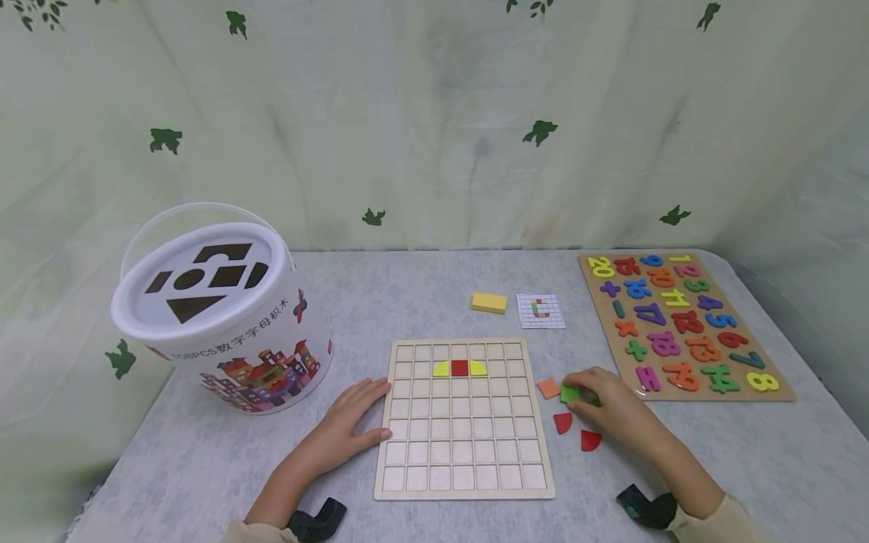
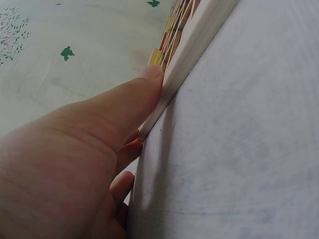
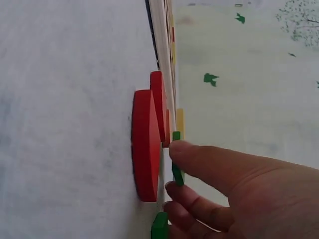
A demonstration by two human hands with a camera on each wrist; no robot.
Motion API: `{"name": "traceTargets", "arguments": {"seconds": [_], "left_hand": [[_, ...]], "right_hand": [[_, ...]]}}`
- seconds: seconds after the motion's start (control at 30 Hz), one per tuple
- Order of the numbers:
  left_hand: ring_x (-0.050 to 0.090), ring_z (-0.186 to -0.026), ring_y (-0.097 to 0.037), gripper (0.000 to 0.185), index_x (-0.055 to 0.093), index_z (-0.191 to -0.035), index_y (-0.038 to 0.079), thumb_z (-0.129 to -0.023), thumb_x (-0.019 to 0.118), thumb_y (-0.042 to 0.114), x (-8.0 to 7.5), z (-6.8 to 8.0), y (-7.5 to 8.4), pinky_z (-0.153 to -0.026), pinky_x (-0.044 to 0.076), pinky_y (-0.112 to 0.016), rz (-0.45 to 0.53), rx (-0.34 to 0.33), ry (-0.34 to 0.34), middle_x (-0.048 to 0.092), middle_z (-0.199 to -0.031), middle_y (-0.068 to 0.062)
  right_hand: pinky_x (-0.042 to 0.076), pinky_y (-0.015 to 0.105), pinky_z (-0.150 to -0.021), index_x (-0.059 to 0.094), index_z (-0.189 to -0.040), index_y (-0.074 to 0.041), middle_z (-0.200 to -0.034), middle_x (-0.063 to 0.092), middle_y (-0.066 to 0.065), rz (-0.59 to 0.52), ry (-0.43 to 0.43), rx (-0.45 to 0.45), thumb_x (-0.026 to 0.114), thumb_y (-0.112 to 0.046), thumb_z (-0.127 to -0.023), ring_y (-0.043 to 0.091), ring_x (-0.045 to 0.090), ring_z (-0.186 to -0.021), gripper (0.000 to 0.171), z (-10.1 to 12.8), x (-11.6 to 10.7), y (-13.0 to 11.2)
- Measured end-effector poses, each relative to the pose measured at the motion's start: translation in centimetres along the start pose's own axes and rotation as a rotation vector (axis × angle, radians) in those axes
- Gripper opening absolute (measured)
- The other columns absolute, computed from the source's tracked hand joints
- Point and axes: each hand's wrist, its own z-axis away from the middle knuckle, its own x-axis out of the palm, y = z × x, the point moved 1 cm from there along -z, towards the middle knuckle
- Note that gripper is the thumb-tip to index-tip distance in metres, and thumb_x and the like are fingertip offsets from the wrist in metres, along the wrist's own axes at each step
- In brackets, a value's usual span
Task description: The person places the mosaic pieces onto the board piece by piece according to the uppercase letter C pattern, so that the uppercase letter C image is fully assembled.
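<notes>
My left hand [image 1: 351,426] rests against the left edge of a wooden grid board [image 1: 440,475], fingers extended and thumb touching the rim. In the board's second row, a red square [image 1: 459,368] sits between two yellow quarter-circle pieces [image 1: 441,369]. To the right of the board, my right hand [image 1: 614,406] pinches a green piece [image 3: 177,162] between thumb and fingers. Under that hand lies a second green piece [image 3: 159,226], partly hidden. Close by are an orange square [image 1: 548,388] and two red quarter-circle pieces [image 1: 563,423].
A white lidded bucket [image 1: 224,324] with shape holes stands at the left. Behind the board lie a yellow block [image 1: 489,303] and a small pattern card [image 1: 541,311]. A number puzzle board [image 1: 614,343] lies at the right. A curtain [image 1: 434,128] hangs behind the table.
</notes>
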Motion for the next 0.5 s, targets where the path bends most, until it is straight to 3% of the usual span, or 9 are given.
{"name": "traceTargets", "arguments": {"seconds": [0.13,0.37,0.5], "left_hand": [[0.017,-0.133,-0.029,0.073,0.035,-0.140,0.016,-0.080,0.062,0.047,0.0,0.1,-0.1,-0.103,0.014,-0.053,-0.002,0.001,0.004,0.030,-0.143,-0.004],[0.016,-0.133,-0.029,0.073,0.034,-0.140,0.017,-0.080,0.062,0.047,0.0,0.1,-0.2,-0.103,0.014,-0.054,-0.001,-0.003,0.003,0.030,-0.143,-0.004],[0.016,-0.133,-0.029,0.073,0.034,-0.140,0.017,-0.080,0.062,0.047,0.1,0.0,-0.2,-0.103,0.014,-0.054,-0.003,-0.009,0.002,0.030,-0.143,-0.004]], "right_hand": [[0.047,0.042,-0.082,0.062,-0.110,-0.013,-0.106,0.058,0.002,-0.032,0.018,-0.045,0.070,-0.019,-0.080,0.021,0.054,-0.099,0.032,-0.2,-0.2,-0.7],[0.048,0.040,-0.079,0.062,-0.111,-0.010,-0.105,0.056,-0.003,-0.165,0.091,-0.260,0.067,-0.013,-0.082,0.016,0.054,-0.095,0.030,-1.2,-0.6,-3.6],[0.049,0.040,-0.078,0.061,-0.114,-0.011,-0.107,0.056,-0.004,-0.215,0.109,-0.335,0.066,-0.015,-0.083,0.015,0.053,-0.096,0.031,-2.1,-0.5,-5.8]]}}
